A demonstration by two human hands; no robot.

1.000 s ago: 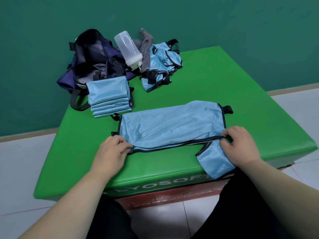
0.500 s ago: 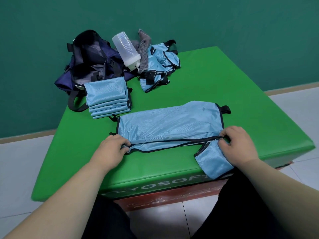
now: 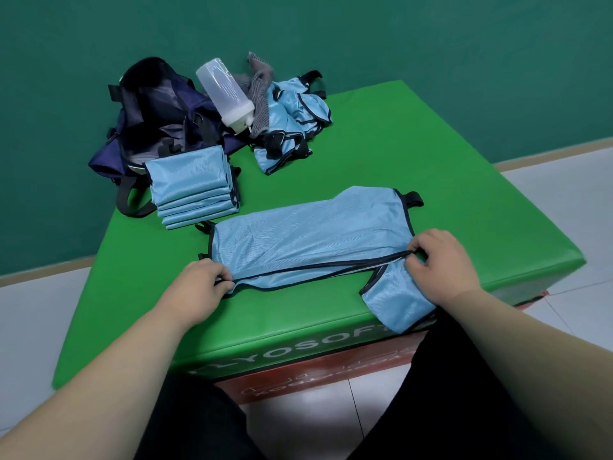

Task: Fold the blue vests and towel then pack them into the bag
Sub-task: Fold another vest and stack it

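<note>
Vest (image 3: 308, 240) still in left hand (image 3: 199, 283); right hand (image 3: 438, 260) likewise

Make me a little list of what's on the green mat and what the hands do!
left hand: pinches vest's near edge
right hand: pinches same edge
vest: flat on mat, one flap over the front
stack: folded vests, by bag
bag: open, back left
pile: unfolded vests with towel
bottle: leans between bag and pile
</note>
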